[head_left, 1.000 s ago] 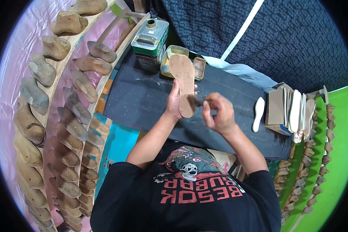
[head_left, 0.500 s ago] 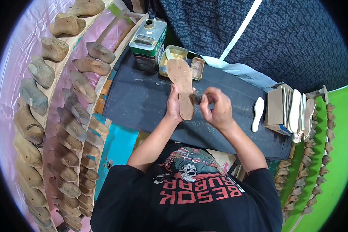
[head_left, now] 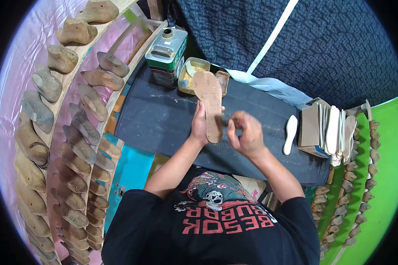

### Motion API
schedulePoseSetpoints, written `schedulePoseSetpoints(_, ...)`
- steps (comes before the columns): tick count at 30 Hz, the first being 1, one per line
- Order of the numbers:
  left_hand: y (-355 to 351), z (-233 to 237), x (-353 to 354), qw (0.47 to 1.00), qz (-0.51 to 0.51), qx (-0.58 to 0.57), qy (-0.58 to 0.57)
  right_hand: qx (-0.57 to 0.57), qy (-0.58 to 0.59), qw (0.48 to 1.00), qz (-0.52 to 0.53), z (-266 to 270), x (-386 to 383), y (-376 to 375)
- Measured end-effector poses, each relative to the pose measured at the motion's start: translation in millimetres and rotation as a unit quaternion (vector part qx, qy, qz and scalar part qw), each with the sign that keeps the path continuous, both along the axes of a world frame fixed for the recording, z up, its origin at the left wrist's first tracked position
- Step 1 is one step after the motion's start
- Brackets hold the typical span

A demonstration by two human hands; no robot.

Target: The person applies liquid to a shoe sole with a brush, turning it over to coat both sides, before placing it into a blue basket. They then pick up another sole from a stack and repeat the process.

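My left hand is closed around the edge of a brown insole, which it holds up with its wide end away from me and its broad face toward me. A little to the right, my right hand grips a small brush in a pinch. The brush's dark tip is close to the insole's right edge; whether it touches cannot be made out. The fingers hide most of the handle, though a reddish bit shows. Behind the insole stand a plastic tub with yellowish contents and a small shallow tray.
A metal can stands at the back left of the dark-covered table. To the right lie a white insole and a cardboard box packed with more insoles. Racks of wooden shoe lasts flank the left side; further racks line the right.
The brush has shifted slightly down along the insole's right edge, and its dark bristles show less. The view has tilted a little. My left hand keeps its hold.
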State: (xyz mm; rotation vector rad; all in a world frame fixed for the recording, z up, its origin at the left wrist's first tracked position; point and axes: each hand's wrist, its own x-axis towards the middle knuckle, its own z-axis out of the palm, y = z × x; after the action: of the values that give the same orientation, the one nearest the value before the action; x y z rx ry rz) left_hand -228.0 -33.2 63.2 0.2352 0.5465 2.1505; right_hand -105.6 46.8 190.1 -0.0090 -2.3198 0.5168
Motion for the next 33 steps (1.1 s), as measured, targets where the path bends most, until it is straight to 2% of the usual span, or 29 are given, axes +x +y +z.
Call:
schedulePoseSetpoints(4,-2.2,5.3,-4.6,1.0,0.026,-0.012,0.007,-0.024,-0.04,0.997,0.06,-1.2,22.1,-21.1)
schedulePoseSetpoints(8,-2.4,15.1,3.9,0.999,0.009,-0.031,-0.008,0.002,-0.009,1.0,-0.012,1.6,11.7,1.3)
schedulePoseSetpoints(10,0.5,25.7,9.6,0.999,0.013,-0.036,-0.021,-0.023,0.014,0.998,-0.055,5.4,0.4,12.9)
schedulePoseSetpoints(12,2.7,33.8,10.9,0.995,0.06,-0.029,-0.072,-0.044,0.017,0.997,-0.063,6.8,0.7,13.7)
schedulePoseSetpoints(14,-4.6,20.5,2.6,0.999,0.034,-0.023,-0.029,0.026,0.024,0.999,0.001,4.4,9.6,7.4)
schedulePoseSetpoints(15,-8.8,20.4,-1.1,1.0,0.005,-0.017,0.013,0.023,0.009,1.0,0.019,1.7,16.2,2.4)
schedulePoseSetpoints(18,-11.4,21.7,-4.0,0.999,0.028,-0.031,0.028,-0.025,0.016,0.998,0.062,-4.6,23.7,-6.8)
schedulePoseSetpoints(22,-14.0,24.9,0.2,0.999,-0.04,-0.017,0.004,-0.015,0.03,0.999,0.007,4.9,7.8,4.6)
schedulePoseSetpoints(24,-7.6,36.4,11.1,0.999,0.031,-0.017,-0.006,-0.018,-0.002,1.0,-0.008,10.5,5.5,5.5)
schedulePoseSetpoints(26,-4.8,25.4,5.5,0.999,0.029,-0.02,0.027,0.031,0.005,0.998,0.051,12.9,4.3,-2.2)
schedulePoseSetpoints(30,-3.6,24.2,1.7,0.999,0.04,0.005,-0.007,-0.006,-0.032,0.991,0.128,1.0,25.2,-25.9)
schedulePoseSetpoints(33,-5.0,23.9,2.6,1.0,0.019,0.006,-0.015,-0.031,-0.006,0.994,0.105,-0.5,20.0,-17.9)
